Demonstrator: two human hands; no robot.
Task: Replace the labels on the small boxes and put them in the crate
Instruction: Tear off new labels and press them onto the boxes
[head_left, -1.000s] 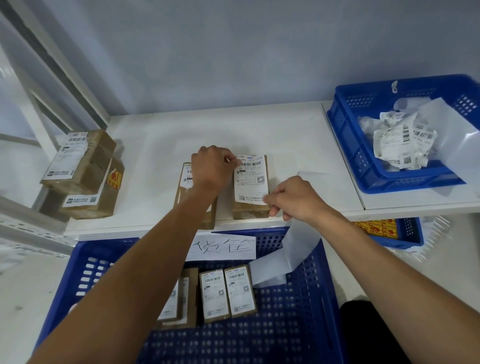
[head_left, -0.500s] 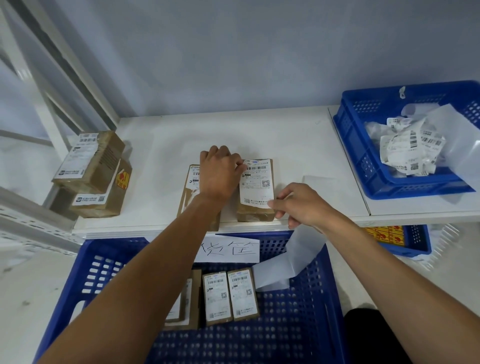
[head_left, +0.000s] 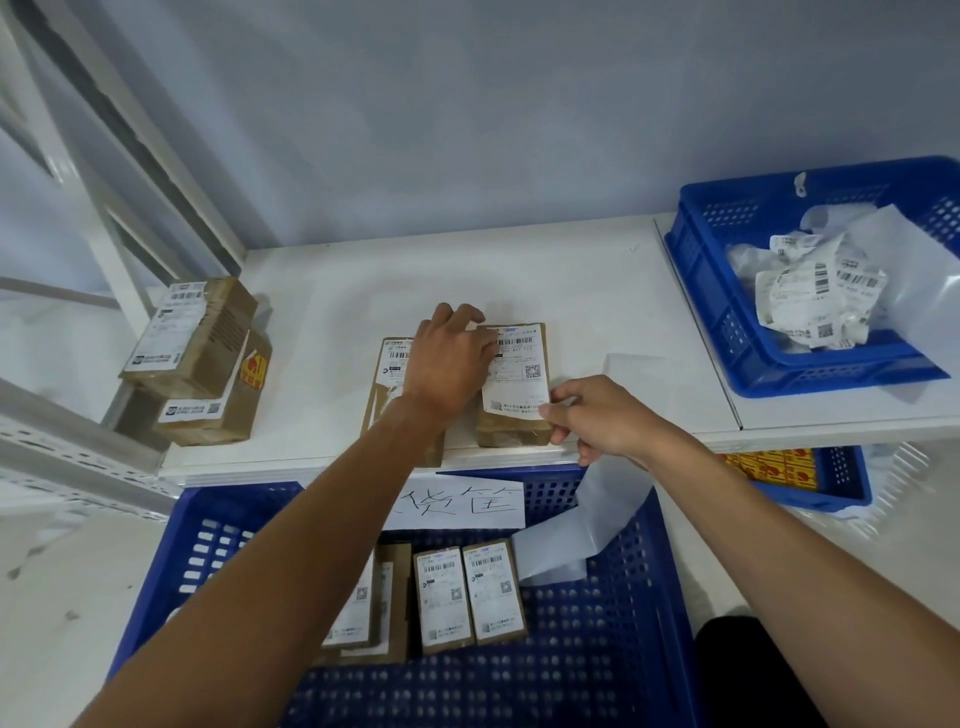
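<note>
The box (head_left: 511, 431) lies mid-frame on the desk (head_left: 597, 291), long axis up-frame, just above the crate (head_left: 649, 649). The left hand (head_left: 449, 358), grip wide, presses the label's upper left. The right hand (head_left: 602, 415), at the box's lower right corner, holds the strip (head_left: 587, 525). Whether it also pinches the label is unclear. The left forearm partly hides a second box (head_left: 392, 364).

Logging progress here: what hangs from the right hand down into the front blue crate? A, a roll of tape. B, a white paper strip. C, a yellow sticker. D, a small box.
B: a white paper strip trails from the right hand into the blue crate.
</note>
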